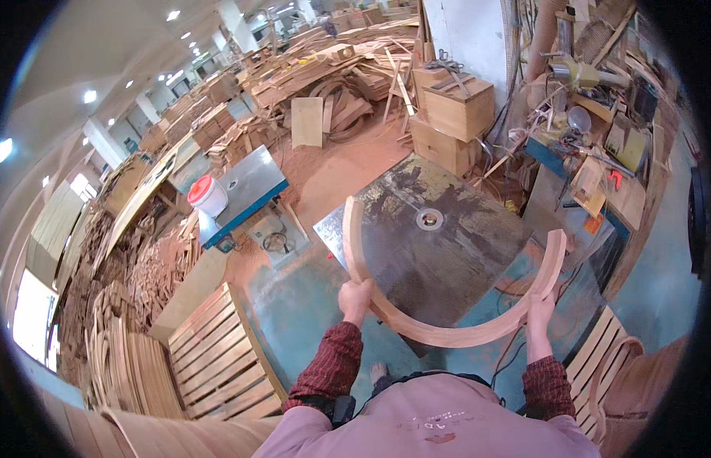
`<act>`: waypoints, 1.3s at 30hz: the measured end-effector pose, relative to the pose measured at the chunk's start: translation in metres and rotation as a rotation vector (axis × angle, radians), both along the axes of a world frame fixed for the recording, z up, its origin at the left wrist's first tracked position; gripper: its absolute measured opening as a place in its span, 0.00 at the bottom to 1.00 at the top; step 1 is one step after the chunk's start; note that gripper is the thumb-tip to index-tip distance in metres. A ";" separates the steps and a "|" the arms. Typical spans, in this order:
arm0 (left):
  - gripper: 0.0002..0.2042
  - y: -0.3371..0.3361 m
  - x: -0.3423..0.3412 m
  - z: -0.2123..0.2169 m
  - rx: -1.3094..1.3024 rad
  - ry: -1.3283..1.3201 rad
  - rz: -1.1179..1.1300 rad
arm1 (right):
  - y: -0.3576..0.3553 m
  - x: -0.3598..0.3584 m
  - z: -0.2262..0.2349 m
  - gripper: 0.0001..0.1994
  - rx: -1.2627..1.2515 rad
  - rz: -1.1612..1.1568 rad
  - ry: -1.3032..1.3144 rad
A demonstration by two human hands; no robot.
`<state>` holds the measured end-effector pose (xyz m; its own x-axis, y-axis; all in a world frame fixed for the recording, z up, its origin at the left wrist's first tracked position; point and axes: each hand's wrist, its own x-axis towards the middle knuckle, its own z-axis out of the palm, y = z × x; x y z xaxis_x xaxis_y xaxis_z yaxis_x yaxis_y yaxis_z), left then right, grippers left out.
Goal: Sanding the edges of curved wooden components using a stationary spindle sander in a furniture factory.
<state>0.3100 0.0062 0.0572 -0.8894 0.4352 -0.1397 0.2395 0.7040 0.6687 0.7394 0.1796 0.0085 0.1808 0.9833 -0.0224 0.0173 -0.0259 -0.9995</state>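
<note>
A large curved wooden piece (pixel 447 337), shaped like a wide U, is held up in front of my body with its two ends pointing away from me. My left hand (pixel 356 299) is closed round its left side, and my right hand (pixel 541 313) grips the right side. Beyond and partly beneath the curve lies a dark metal machine table (pixel 455 259) with stained patches. A round spindle opening (pixel 429 220) sits in the table's surface, inside the curve as I see it. The fingers' undersides are hidden behind the wood.
Slatted pallets (pixel 218 351) stand at my left, beside stacked curved boards (pixel 134 359). A smaller machine table (pixel 252 183) carries a white bucket (pixel 209 195) with a red lid. Wooden boxes (pixel 458 107) stand behind the large table. A cluttered bench (pixel 592 175) is at right.
</note>
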 end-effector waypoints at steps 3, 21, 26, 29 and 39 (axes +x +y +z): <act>0.20 0.038 -0.035 -0.011 -0.034 0.071 -0.111 | 0.010 -0.023 -0.028 0.18 -0.061 -0.082 -0.143; 0.22 0.189 -0.179 -0.073 0.455 -0.246 -0.559 | -0.128 -0.211 -0.046 0.33 -0.225 -0.645 -0.086; 0.24 0.180 -0.132 -0.083 0.470 -0.338 -0.576 | -0.141 -0.169 -0.050 0.31 -0.183 -0.722 -0.078; 0.26 0.167 -0.105 -0.081 0.425 -0.493 -0.596 | -0.153 -0.145 -0.039 0.29 -0.201 -0.733 0.015; 0.25 0.181 -0.070 -0.074 0.427 -0.544 -0.739 | -0.167 -0.143 -0.023 0.33 -0.128 -0.927 -0.097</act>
<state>0.2404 0.1871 -0.0170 -0.2388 0.9595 -0.1494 0.1060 0.1787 0.9782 0.5966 0.0125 -0.0145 0.8972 0.4370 -0.0639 0.0177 -0.1802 -0.9835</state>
